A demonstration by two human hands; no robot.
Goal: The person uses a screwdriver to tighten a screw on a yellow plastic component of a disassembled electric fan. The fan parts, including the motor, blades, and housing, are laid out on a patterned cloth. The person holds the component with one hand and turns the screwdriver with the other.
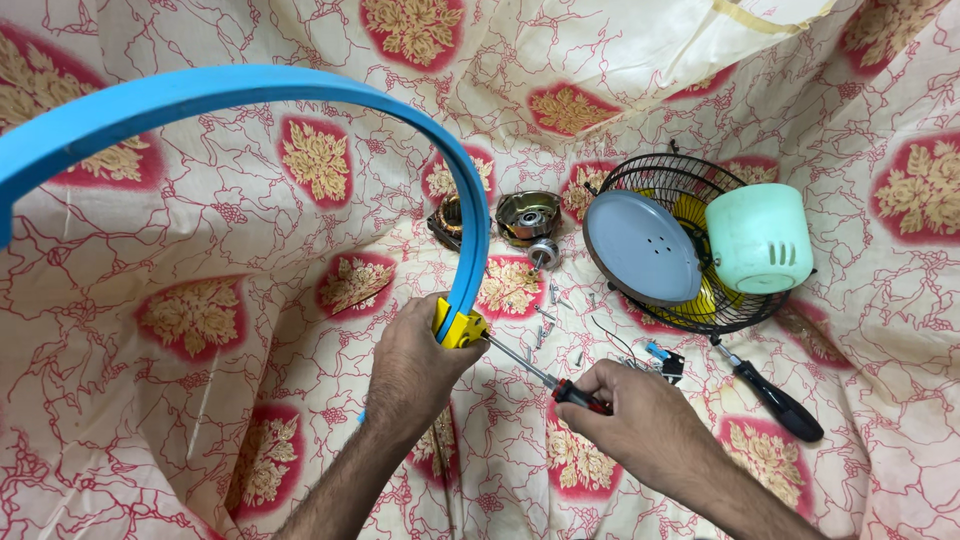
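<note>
My left hand (pixel 415 372) grips the lower end of a large curved blue plastic ring (pixel 300 90) at its yellow clip (pixel 457 327). The ring arcs up and to the left across the view. My right hand (pixel 640 425) holds a red and black handled screwdriver (pixel 540 378), its shaft pointing up-left with the tip at the yellow clip.
On the patterned red and cream cloth lie several loose screws (pixel 550 310), motor parts (pixel 527 218), a black wire fan guard (pixel 690 245) holding a grey round plate (pixel 640 248) and a pale green motor cover (pixel 760 238), and a second black-handled screwdriver (pixel 780 405).
</note>
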